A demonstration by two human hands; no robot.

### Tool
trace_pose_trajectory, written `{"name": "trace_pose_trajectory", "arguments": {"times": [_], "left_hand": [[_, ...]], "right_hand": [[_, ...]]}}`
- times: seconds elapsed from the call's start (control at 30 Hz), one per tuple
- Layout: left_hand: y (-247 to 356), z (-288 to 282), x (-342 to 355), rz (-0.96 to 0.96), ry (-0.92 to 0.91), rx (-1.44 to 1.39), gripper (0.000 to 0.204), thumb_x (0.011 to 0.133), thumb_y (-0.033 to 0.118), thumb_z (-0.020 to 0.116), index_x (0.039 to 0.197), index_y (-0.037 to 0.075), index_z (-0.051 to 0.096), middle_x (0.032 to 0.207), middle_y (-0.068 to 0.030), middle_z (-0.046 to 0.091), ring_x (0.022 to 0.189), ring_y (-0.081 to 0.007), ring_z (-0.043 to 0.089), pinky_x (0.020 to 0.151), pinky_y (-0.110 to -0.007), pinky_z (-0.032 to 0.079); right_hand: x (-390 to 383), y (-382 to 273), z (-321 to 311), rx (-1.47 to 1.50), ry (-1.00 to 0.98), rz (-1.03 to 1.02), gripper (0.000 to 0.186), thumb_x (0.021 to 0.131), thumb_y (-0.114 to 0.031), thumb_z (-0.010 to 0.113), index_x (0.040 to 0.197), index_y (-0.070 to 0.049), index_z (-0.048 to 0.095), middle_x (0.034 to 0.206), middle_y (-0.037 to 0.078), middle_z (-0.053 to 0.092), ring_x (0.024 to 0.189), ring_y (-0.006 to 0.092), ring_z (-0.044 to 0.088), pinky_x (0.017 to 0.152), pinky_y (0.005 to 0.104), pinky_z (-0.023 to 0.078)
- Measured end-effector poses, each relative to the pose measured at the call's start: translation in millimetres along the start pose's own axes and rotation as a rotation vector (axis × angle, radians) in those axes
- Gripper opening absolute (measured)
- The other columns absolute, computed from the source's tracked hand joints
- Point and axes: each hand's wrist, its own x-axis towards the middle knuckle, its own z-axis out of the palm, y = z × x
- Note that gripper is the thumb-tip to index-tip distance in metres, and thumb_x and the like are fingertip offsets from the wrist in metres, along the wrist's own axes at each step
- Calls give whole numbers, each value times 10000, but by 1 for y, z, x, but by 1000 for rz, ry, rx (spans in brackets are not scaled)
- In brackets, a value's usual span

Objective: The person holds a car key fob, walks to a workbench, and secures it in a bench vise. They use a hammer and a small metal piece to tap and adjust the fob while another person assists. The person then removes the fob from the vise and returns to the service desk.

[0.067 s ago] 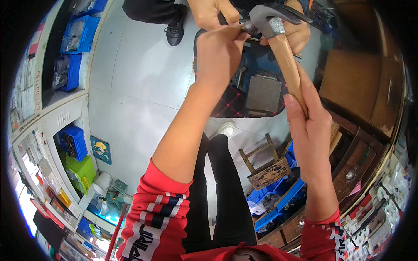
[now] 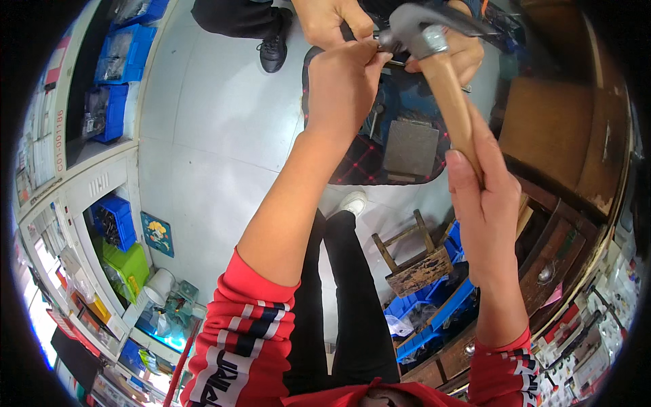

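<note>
My right hand (image 2: 485,186) is wrapped round the wooden handle of a claw hammer (image 2: 456,108), thumb along the near side. The hammer's metal head is smeared by motion and hangs beside my left fingertips. Fingers pinched, my left hand (image 2: 342,88) reaches forward; what it holds is mostly hidden behind the fingers and hammer head. A co-worker's hand (image 2: 332,20) grips a dark handle just beyond my left hand. Their other hand (image 2: 464,57) is partly behind the hammer. Below these hands lies a dark mat with red stitching (image 2: 359,166), bearing a grey metal block (image 2: 411,147).
A small worn wooden stool (image 2: 419,271) stands near my legs. Wooden drawers (image 2: 559,244) line the right, with blue bins (image 2: 434,325) beneath. On the left are shelves with blue bins (image 2: 124,54) and a green box (image 2: 125,268). The co-worker's black shoe (image 2: 272,51) is ahead.
The hammer head has shifted slightly to the right and is more blurred. My right hand has moved a little right and nearer me. My left hand has barely moved.
</note>
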Motion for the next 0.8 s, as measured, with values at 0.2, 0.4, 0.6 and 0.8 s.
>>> {"name": "trace_pose_trajectory", "arguments": {"times": [0.2,0.4,0.6,0.8], "left_hand": [[1,-1,-2,7,-23,53,102,755,75,665,808,-11,651,665,-171,600,602,-317,588,529,-340,444],[2,-2,-1,-36,-34,5,101,761,74,668,809,-13,651,666,-181,596,591,-312,589,530,-328,449],[0,-2,-2,-4,-7,-23,106,764,81,673,815,-10,657,617,-148,596,554,-296,587,506,-322,446],[-3,0,-2,35,-24,93,98,766,87,672,816,4,662,608,-138,597,539,-289,588,494,-330,444]], "right_hand": [[0,-1,-3,-58,-5,-45,474,872,-50,564,1326,-74,428,734,178,561,582,169,525,578,263,450],[3,-2,-3,48,45,-57,425,907,-84,507,1328,-72,447,734,-18,484,595,35,395,535,172,333],[2,-5,-4,70,20,1,434,906,-85,510,1334,-62,442,737,-56,473,604,19,387,530,162,327],[2,-3,-4,25,4,-7,440,905,-98,513,1338,-75,440,707,-36,475,590,33,392,528,184,349]]}}
